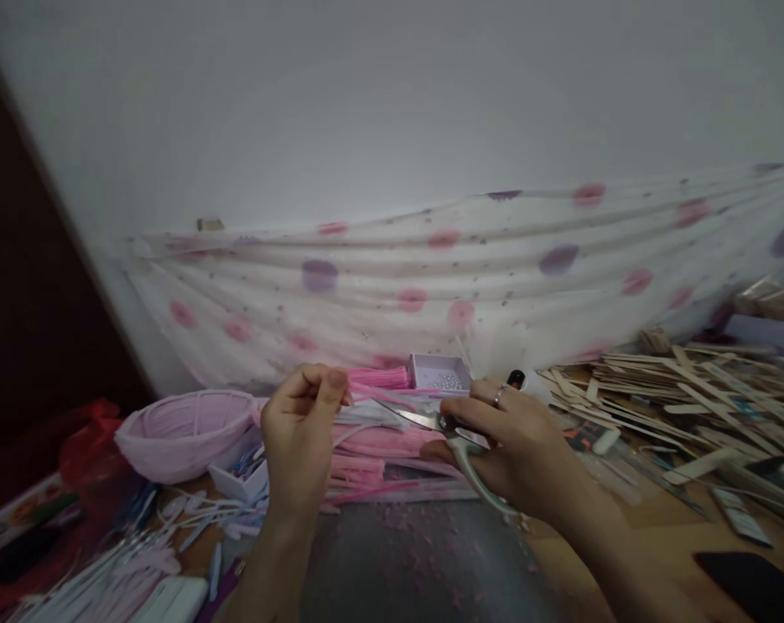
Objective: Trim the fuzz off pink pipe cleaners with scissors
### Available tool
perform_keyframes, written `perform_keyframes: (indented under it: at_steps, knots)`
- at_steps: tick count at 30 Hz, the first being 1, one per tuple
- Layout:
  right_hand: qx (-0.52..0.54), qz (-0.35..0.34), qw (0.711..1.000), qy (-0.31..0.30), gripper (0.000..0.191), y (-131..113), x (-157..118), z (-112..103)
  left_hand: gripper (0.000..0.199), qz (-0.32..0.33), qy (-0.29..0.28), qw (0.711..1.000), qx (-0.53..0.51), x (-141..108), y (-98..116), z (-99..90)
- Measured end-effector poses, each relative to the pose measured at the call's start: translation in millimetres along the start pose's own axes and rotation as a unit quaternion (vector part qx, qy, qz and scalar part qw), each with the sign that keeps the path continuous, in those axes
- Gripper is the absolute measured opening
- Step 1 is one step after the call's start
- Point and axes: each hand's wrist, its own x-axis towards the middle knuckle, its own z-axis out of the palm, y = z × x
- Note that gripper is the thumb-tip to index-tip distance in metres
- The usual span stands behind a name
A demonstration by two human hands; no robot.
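My left hand [301,433] is raised in a pinch, thumb against fingertips, on a thin pink pipe cleaner [382,395] that reaches toward the right. My right hand [522,446] grips scissors [424,420] with pale green handles. Their blades point left, close to the pipe cleaner; whether they touch it I cannot tell. Beneath and behind both hands lie bundles of pink pipe cleaners [372,439]. A tighter bright pink bundle [382,377] rests farther back, beside a small white box [420,372] of tiny shiny beads.
On the left stand a pink woven basket [184,433], a small white tray [236,482] and a red plastic bag [97,450]. Pink scraps dot the dark grey mat [366,562] in front. Many wooden sticks [665,381] are piled at right. A spotted curtain [379,277] hangs behind.
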Motion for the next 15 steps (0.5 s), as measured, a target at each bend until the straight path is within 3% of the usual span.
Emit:
perform_keyframes:
  at_steps: [15]
  knots:
    - [0.011, 0.009, 1.000, -0.010, 0.030, 3.8, -1.5, 3.0, 0.032, -0.033, 0.023, 0.999, 0.009, 3.0, -1.0, -0.7]
